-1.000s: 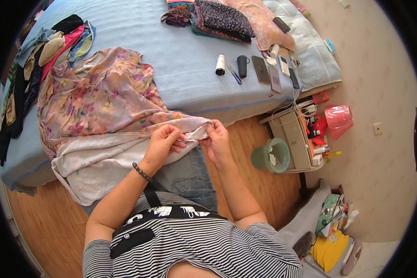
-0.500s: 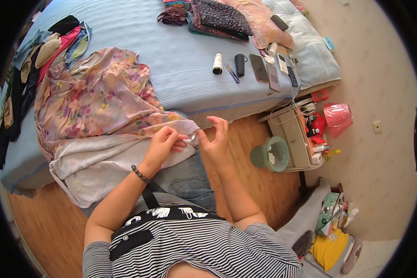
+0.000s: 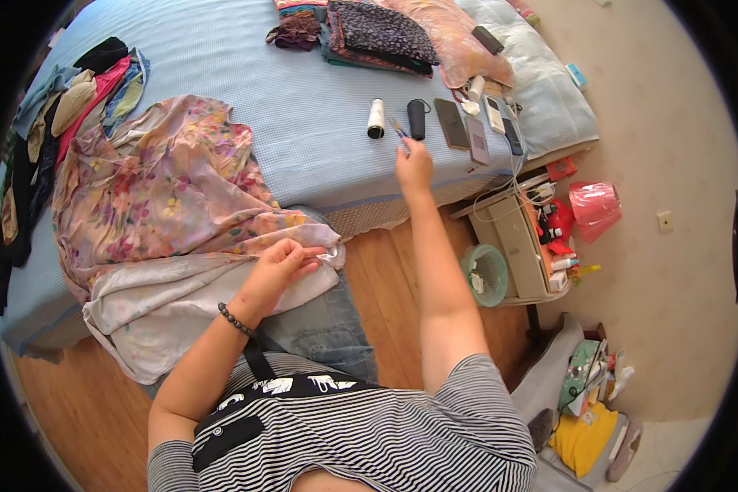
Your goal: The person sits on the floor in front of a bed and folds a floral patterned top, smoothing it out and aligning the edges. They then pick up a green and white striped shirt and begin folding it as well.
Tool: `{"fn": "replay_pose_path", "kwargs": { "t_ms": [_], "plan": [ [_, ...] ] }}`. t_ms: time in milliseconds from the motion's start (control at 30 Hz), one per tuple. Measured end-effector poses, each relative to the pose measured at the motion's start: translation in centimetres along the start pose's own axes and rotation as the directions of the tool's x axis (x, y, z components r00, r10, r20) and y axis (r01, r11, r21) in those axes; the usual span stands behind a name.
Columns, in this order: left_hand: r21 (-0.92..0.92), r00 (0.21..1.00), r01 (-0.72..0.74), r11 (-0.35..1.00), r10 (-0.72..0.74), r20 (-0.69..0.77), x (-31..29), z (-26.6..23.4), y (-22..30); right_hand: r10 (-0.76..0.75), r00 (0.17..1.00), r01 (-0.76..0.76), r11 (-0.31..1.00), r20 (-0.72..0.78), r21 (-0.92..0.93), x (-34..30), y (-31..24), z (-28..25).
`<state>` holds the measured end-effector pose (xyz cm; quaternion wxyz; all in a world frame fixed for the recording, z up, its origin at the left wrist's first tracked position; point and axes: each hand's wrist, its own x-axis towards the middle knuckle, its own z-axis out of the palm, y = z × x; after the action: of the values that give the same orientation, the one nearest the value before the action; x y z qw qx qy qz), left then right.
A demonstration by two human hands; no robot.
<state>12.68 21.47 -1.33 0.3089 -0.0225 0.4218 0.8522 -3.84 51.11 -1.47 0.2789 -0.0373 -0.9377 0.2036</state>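
A floral pink garment with a pale lining spreads from the bed over my lap. My left hand lies on it, closed by the gathered edge at its right end. Its fingers appear to pinch the cloth there; any thread is too fine to see. My right arm stretches forward to the bed's edge. There my right hand closes its fingertips on the blue handles of small scissors, blades pointing away. A white thread spool stands to their left, and a black cylindrical case lies to their right.
Phones and cables lie near the pillow. Folded clothes sit at the back, and a clothes pile is on the left. A green bin stands beside a small cabinet at right.
My right hand has left the garment's edge and reached forward to the scissors on the bed. My left hand has stayed at the cloth. The view has shifted slightly.
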Motion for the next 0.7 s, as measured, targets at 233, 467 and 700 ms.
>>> {"fn": "replay_pose_path", "kwargs": {
  "t_ms": [233,467,700],
  "plan": [
    [-0.081,0.999,0.004,0.997,0.0,0.054,-0.9,-0.4,0.0,-0.071,0.959,0.225,0.78,0.276,-0.584,4.4,0.8,2.8],
    [-0.129,0.998,0.034,0.991,-0.027,0.052,-0.7,-0.3,0.0,-0.272,0.914,0.181,0.938,-0.302,-0.295,3.0,0.7,0.2],
    [-0.143,0.997,0.0,0.99,0.01,0.074,-0.6,-0.9,-0.7,0.188,0.794,-0.608,0.265,0.579,0.748,-7.3,-7.2,-5.9]
  ]
}}
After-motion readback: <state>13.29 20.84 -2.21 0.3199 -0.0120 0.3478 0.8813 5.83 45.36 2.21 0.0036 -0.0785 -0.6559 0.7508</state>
